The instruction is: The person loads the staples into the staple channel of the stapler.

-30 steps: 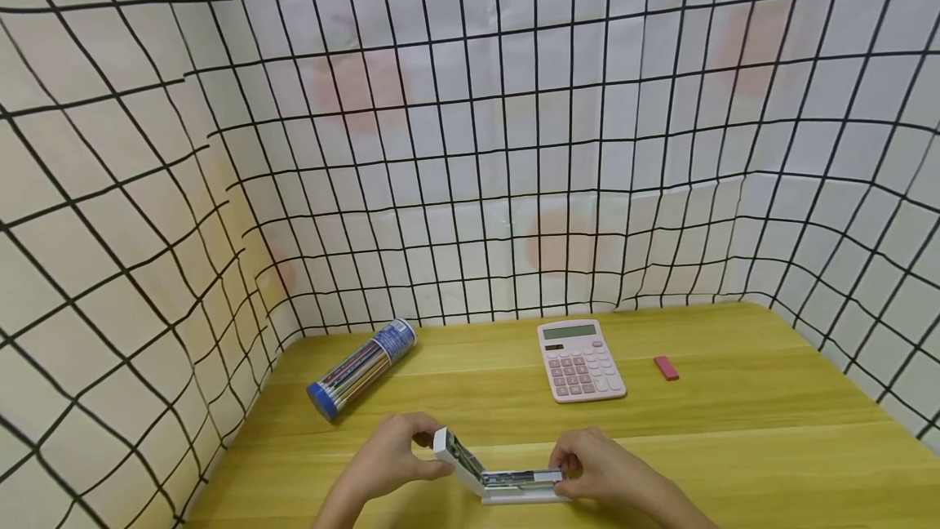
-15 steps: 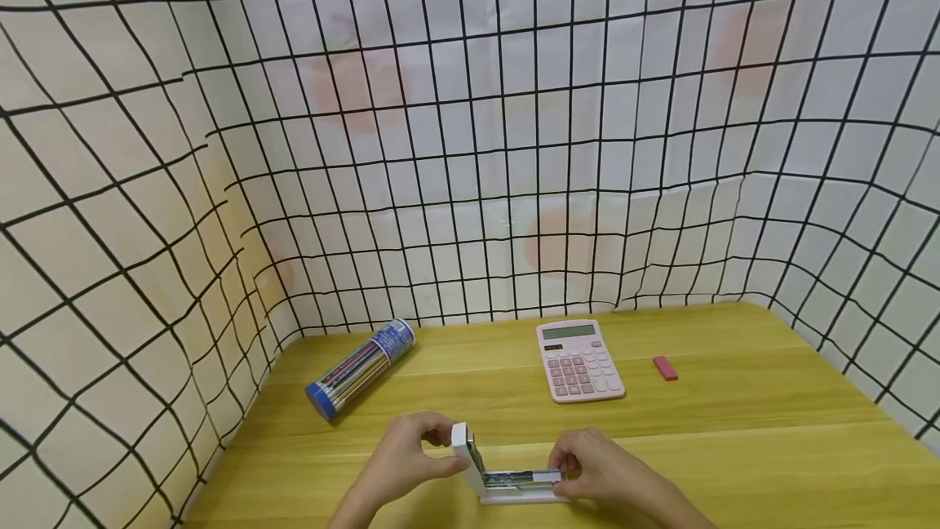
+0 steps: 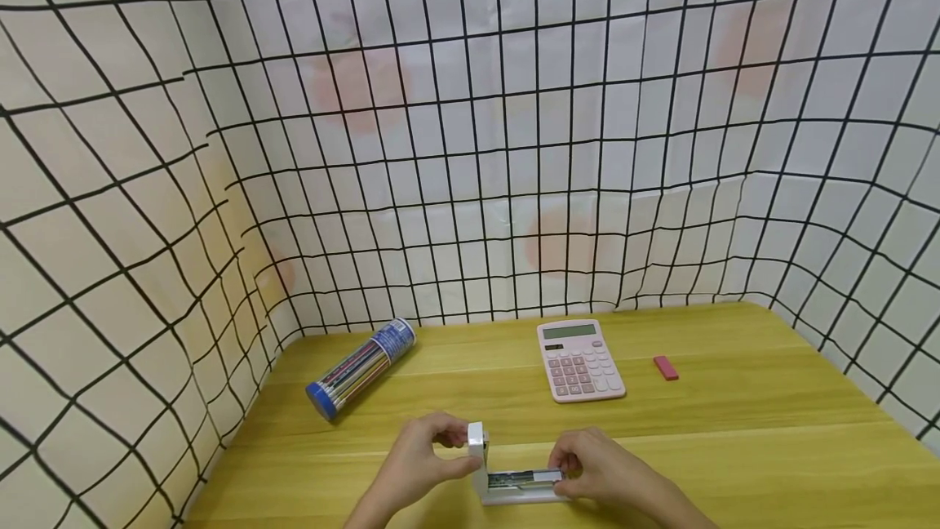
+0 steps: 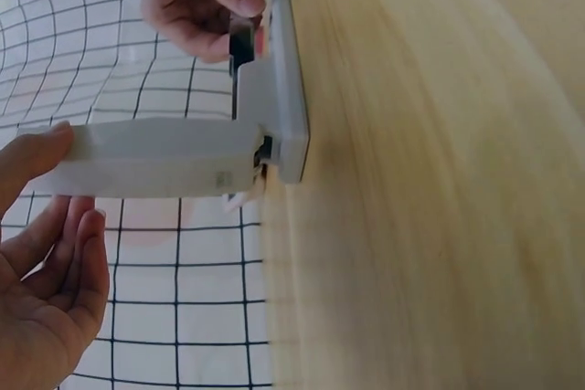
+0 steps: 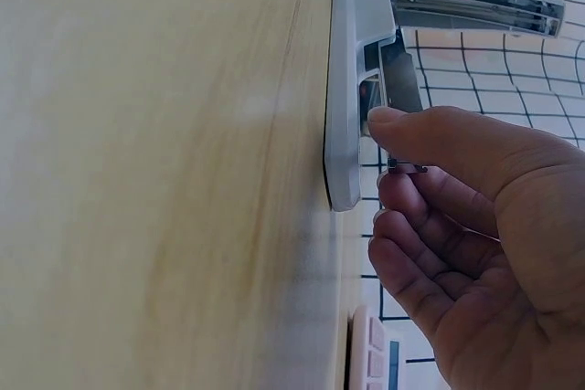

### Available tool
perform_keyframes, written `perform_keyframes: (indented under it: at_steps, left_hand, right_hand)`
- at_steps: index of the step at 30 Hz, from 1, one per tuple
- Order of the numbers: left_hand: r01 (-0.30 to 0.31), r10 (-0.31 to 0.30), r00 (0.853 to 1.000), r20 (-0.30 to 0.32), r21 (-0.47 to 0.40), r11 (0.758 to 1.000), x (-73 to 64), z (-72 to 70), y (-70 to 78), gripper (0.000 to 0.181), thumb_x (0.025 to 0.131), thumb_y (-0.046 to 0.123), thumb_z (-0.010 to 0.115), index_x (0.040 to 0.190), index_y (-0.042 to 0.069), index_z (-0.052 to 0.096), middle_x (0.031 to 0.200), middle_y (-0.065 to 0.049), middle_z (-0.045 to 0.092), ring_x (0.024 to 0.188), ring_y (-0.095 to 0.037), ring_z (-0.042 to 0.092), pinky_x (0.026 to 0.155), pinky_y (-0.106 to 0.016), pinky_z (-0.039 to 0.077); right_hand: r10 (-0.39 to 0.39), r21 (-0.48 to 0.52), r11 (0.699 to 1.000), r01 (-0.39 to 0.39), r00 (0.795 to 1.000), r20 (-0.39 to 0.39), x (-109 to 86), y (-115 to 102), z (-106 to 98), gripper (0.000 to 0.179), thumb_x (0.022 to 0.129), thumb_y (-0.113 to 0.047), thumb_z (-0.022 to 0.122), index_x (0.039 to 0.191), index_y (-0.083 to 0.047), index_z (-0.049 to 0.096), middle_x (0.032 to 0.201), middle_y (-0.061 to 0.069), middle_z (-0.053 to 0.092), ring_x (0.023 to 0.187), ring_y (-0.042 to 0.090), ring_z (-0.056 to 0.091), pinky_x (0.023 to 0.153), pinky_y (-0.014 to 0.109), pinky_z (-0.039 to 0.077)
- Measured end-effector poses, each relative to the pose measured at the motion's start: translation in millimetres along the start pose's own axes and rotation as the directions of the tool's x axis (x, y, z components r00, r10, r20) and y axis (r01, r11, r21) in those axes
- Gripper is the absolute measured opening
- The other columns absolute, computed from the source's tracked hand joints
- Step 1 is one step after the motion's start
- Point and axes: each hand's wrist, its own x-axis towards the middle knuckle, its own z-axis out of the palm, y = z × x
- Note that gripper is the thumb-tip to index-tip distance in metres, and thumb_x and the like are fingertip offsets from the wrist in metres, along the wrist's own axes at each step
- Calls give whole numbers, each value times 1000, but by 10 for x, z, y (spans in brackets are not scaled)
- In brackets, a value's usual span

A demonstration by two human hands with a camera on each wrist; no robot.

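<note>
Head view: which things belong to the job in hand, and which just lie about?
Job:
white stapler, open
left hand, holding its raised cover
right hand, pinching its metal rail

Lying about:
pink calculator
tube of pencils
small red block

Tabletop [image 3: 742, 447], front: stapler [image 3: 523, 500], between left hand [image 3: 420, 461] and right hand [image 3: 600, 464]; behind, left: pencil tube [image 3: 362, 368]; behind, right: calculator [image 3: 582, 361]; right of calculator: block [image 3: 666, 368].

The stapler [image 3: 481, 483] has a smooth white plastic casing [image 4: 151, 157] and a metal rail [image 5: 400, 79] with a dull sheen. The tabletop [image 3: 734, 431] looks like smooth, faintly glossy grained wood, the gridded backdrop [image 3: 477, 174] like creased cloth, and the calculator [image 3: 581, 361] like smooth pink plastic.
</note>
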Motion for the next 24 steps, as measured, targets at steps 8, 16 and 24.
perform_keyframes:
  at_steps: [8, 16, 24]
  left_hand:
    - [-23, 23, 1000, -17, -40, 999, 13, 81, 27, 34, 77, 28, 81, 103, 8, 71, 98, 0, 68, 87, -10, 61, 79, -28, 54]
    - [-65, 63, 997, -48, -50, 997, 15, 174, 50, 34, 77, 25, 82, 104, 8, 71, 95, 1, 68, 85, -10, 61, 80, -30, 54]
    - [-78, 77, 997, -22, -41, 996, 70, 284, 102, 31, 78, 31, 80, 102, 13, 72, 97, 5, 67, 86, -6, 62, 78, -29, 54]
  right_hand:
    - [-3, 8, 1000, 3, 1000, 3, 10, 12, -7, 18, 76, -19, 81, 86, -13, 67, 75, -14, 56, 67, -5, 45, 60, 17, 43]
    - [7, 23, 1000, -8, 1000, 10, 16, 20, -10, 16, 77, -18, 80, 85, -13, 67, 74, -15, 56, 66, -6, 46, 59, 16, 43]
    - [-14, 27, 1000, 14, 1000, 3, 21, 41, -1, 15, 77, -18, 79, 86, -13, 68, 74, -15, 58, 65, -6, 47, 58, 17, 44]
